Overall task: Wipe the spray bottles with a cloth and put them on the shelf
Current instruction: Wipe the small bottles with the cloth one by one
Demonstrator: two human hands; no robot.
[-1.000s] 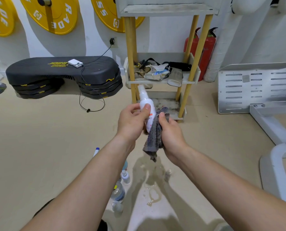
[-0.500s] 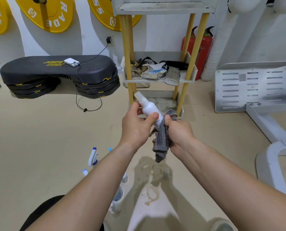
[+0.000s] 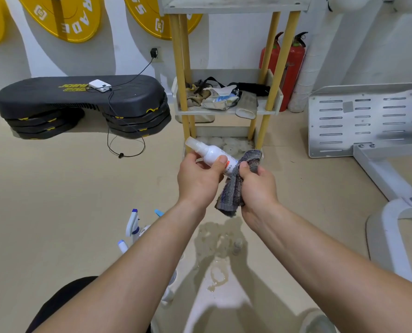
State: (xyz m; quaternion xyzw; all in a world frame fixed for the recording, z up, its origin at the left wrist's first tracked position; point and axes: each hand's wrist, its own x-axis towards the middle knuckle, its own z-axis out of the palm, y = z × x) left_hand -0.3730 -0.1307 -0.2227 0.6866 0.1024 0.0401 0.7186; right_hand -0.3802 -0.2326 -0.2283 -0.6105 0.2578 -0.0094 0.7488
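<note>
Gym floor, shelf ahead.
Left hand holds a white spray bottle; right hand grips a grey cloth round it.

The spray bottle is smooth white plastic (slightly glossy), the cloth rough grey terry.

Beige floor, seemingly wet near centre. Far left, yellow weight plates on the white wall above a black step platform; 2 red fire extinguishers far right.
</note>
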